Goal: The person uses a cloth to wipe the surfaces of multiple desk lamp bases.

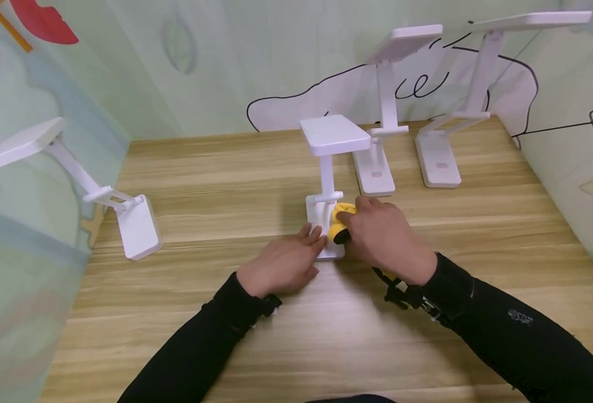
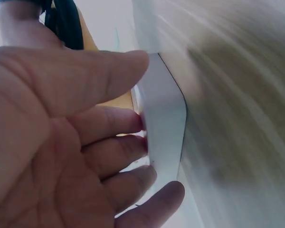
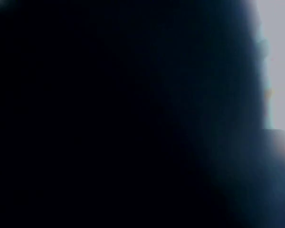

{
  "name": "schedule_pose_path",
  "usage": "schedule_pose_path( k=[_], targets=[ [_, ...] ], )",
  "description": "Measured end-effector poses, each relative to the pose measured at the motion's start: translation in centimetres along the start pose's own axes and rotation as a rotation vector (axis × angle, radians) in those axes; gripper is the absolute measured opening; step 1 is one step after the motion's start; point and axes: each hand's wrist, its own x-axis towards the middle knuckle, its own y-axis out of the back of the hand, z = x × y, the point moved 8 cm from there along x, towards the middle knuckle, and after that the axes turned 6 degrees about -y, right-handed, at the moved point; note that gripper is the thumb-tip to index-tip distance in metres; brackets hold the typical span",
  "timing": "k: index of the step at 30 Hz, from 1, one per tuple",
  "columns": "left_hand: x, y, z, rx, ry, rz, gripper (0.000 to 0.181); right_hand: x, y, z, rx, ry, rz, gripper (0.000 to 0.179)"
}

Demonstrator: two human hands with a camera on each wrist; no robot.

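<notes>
A white folding desk lamp (image 1: pixel 334 134) stands upright near the middle of the wooden table. My left hand (image 1: pixel 283 263) rests its fingertips on the front left part of that lamp's base. In the left wrist view the fingers, only slightly bent, touch the edge of the white base (image 2: pixel 166 114), and the thumb lies apart from them. From the right side my right hand (image 1: pixel 384 232) grips a bunched yellow cloth (image 1: pixel 334 230) with a dark patch, against the base. Its fingertips are partly hidden. The right wrist view is almost wholly dark and blurred.
Two more white desk lamps, a nearer one (image 1: pixel 374 168) and one by the right edge (image 1: pixel 438 162), stand behind my right hand. Another lamp (image 1: pixel 139 229) is at the table's left edge. Printed fabric walls (image 1: pixel 201 67) enclose the wooden table (image 1: pixel 216 184) at the back and sides.
</notes>
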Motion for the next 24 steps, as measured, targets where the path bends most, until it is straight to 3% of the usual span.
schedule_pose_path(
  k=[3,5,8,14,17,24],
  targets=[
    [-0.2,0.2,0.0,0.001,-0.023,0.05,0.055,0.5,0.1,-1.5,0.083,0.041,0.116,0.042],
    [-0.3,0.4,0.1,0.007,-0.037,0.081,0.045,1.1,-0.3,-2.2,0.115,0.056,0.151,0.05],
    [-0.3,0.4,0.3,0.023,-0.044,0.103,0.039,2.0,-1.3,-2.4,0.131,0.025,0.106,0.053],
    [-0.1,0.4,0.5,0.052,-0.021,0.081,0.062,2.3,-2.3,-0.7,0.083,-0.054,-0.097,0.055],
    [0.0,0.2,0.5,0.041,-0.018,0.053,0.068,2.0,-2.4,0.3,0.069,-0.093,-0.156,0.056],
    [0.2,0.2,0.4,0.005,-0.043,0.046,0.066,2.2,-1.8,-0.4,0.071,-0.122,-0.061,0.047]
  ],
)
